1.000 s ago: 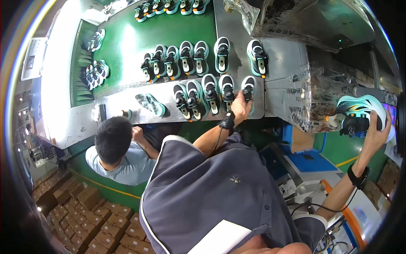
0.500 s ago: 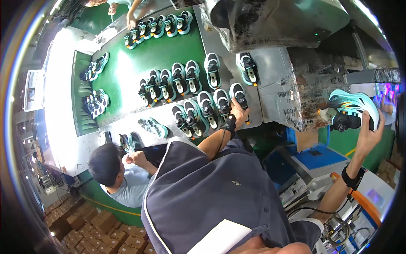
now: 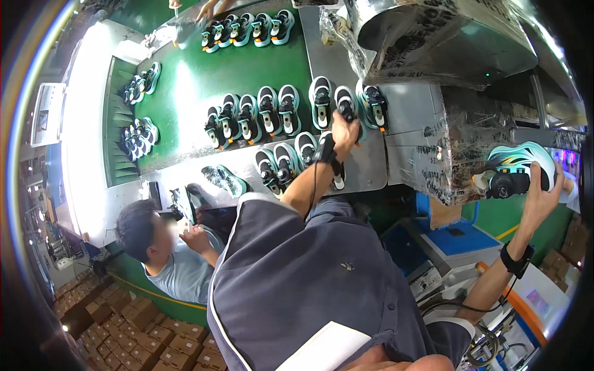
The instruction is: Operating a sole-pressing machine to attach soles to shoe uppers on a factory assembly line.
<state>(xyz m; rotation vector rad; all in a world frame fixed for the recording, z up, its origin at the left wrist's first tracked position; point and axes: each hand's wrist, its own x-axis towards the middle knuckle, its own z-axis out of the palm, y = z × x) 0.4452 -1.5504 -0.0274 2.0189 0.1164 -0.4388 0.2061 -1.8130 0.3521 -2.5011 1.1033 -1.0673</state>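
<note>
My left hand (image 3: 343,135) is closed on the heel end of a black-and-white sneaker (image 3: 345,101), toe pointing away. That sneaker is between a standing sneaker (image 3: 321,99) on its left and another sneaker (image 3: 374,106) on its right, partly covering the latter's edge. Whether it touches the metal surface I cannot tell. Off to the right, my right hand (image 3: 544,196) grips a second sneaker (image 3: 520,162) by its toe end, turned on its side in the air, with teal and white sole and black laces. A near row of sneakers (image 3: 286,162) lies partly behind my left forearm.
A green conveyor belt (image 3: 179,127) carries several rows of sneakers. A plastic-wrapped metal machine (image 3: 427,145) stands at the right. At the left, a co-worker (image 3: 179,260) handles a shoe. A loose sole-shaped piece (image 3: 224,180) lies on the metal edge. Cardboard boxes (image 3: 142,312) are stacked below.
My left hand has lifted a sneaker from the right end of the near row and carried it away from me, beside the two farther sneakers. My right hand keeps its sneaker, slightly lower.
</note>
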